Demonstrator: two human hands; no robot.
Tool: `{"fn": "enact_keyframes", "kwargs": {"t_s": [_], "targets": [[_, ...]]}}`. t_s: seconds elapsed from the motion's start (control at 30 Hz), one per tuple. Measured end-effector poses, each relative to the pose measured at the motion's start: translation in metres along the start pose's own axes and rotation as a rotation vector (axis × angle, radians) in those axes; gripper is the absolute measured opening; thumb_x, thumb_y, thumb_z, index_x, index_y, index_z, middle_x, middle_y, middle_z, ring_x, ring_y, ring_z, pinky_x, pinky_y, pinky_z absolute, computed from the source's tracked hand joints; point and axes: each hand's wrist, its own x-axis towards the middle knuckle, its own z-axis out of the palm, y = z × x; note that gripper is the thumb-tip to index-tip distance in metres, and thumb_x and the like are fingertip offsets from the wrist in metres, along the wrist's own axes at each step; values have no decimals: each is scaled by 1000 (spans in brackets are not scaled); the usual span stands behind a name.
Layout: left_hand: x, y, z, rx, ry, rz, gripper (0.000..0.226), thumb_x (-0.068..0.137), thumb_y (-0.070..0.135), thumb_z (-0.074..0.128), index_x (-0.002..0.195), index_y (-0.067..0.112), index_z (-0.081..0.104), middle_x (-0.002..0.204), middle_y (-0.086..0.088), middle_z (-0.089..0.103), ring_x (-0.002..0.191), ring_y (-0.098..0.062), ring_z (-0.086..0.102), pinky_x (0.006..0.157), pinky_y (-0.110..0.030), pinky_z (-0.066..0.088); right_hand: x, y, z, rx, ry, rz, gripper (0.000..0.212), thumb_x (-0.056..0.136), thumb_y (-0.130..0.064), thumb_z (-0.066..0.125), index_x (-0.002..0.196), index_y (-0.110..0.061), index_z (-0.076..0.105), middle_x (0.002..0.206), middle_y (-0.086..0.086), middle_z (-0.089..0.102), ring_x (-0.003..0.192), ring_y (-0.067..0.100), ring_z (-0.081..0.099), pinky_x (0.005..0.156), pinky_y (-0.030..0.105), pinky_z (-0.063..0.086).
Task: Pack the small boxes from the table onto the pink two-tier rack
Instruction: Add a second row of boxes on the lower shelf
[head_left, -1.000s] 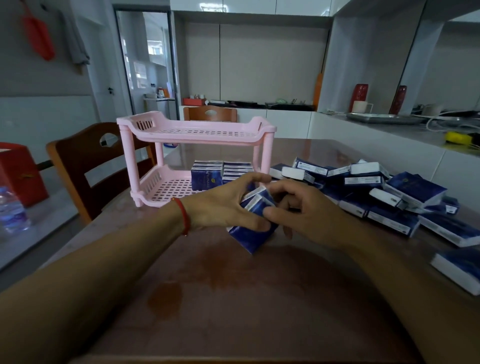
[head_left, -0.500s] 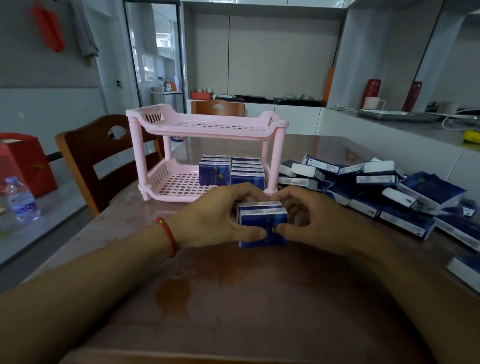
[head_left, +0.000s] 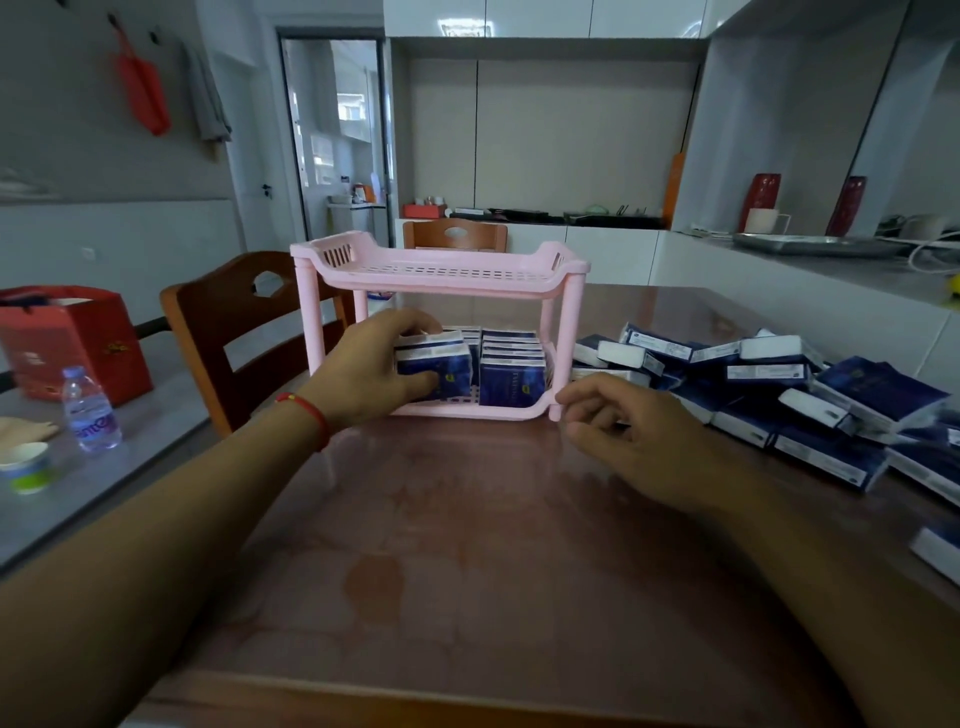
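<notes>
- Far left there's just clutter, none of it part of the job: a red bag (head_left: 78, 338), a water bottle (head_left: 89, 410) and a wooden chair (head_left: 244, 332) off the edge of the surface (head_left: 493, 545).
- The left hand (head_left: 374, 371) is inside the bottom tier of the pink rack (head_left: 441, 270), with thumb and fingers wrapped round a small stack of blue boxes (head_left: 436, 364). That stack looks like it's sitting on or just above the bottom shelf, right beside the boxes already in there. I can't tell if it's fully set down.
- Progress-wise I'd call it early days. One packed stack (head_left: 511, 371) stands on the right half of the bottom tier, touching or nearly touching the held one, and more boxes seem to be tucked behind. The top tier has nothing on it that I can see.
- The right hand (head_left: 628, 436) is just in front of the rack's right front leg, fingers loosely curled and holding nothing. It's near the rack but not clearly touching it.
- Over on the right is what's left: a big messy pile of boxes (head_left: 779, 400) on the surface, just past the right hand, so that hand is well placed to grab more. Looks like most of the work is still ahead.
</notes>
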Motion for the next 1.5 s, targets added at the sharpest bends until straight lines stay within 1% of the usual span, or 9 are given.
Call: {"fn": "enact_keyframes", "kwargs": {"t_s": [0.1,0.4,0.7,0.97,1.1,1.23,1.3,1.4,1.5], "targets": [[18,-11,3,78,-80,-45,45,81,14,78,122,18,60,118,0,64,101,-13,60,80,-16,45,2,2,-4,-43,16,9,17,95,-28,63,110,-35,66,101,-15,66,84,-3,61,68,9,48],[30,-15,22,15,-165,-114,46,83,23,77,127,29,66,129,2,58,115,-15,56,109,-40,46,4,4,-5,-60,-4,23,18,95,-23,63,109,-34,67,99,-15,66,84,-6,61,68,8,48],[26,-2,26,62,-182,-272,88,83,24,79,154,19,27,157,-13,27,141,-32,37,112,-34,35,3,-1,-4,-45,-30,49,18,96,-18,63,112,-23,68,91,-15,65,69,-9,62,59,7,46],[28,1,27,-47,-237,-314,92,84,14,78,154,15,19,147,-11,48,129,-25,51,98,-23,36,5,2,-3,-127,-15,64,18,95,-20,64,110,-28,68,95,-18,65,80,-10,60,65,5,46],[26,8,21,-125,-240,-314,88,85,6,74,153,13,19,146,-13,48,109,-15,49,88,-20,41,7,13,-7,-183,200,174,11,87,-20,73,95,-27,71,87,-14,69,76,-4,61,65,8,43],[14,21,15,13,-106,-283,77,86,11,71,150,10,29,147,-15,45,121,-26,51,96,-29,44,3,30,-24,-268,437,396,17,81,-19,76,97,-23,71,87,-5,70,81,12,64,80,35,55],[4,29,19,129,13,-186,64,83,15,72,140,10,44,138,-16,50,124,-29,51,98,-33,43,1,36,-27,-355,350,408,33,81,-22,76,113,-21,69,104,2,67,94,19,63,87,40,54],[-8,51,28,94,166,1,39,78,11,69,116,12,59,107,-3,53,97,-21,53,80,-30,45,2,36,-20,-544,163,416,54,84,-36,73,134,-18,61,125,13,53,115,31,53,98,42,48],[-16,75,41,-17,149,150,27,71,6,66,97,15,64,90,3,54,78,-14,49,73,-33,47,1,30,-20,-576,146,417,52,82,-41,76,128,-20,64,120,9,46,119,31,46,98,40,45]]}}
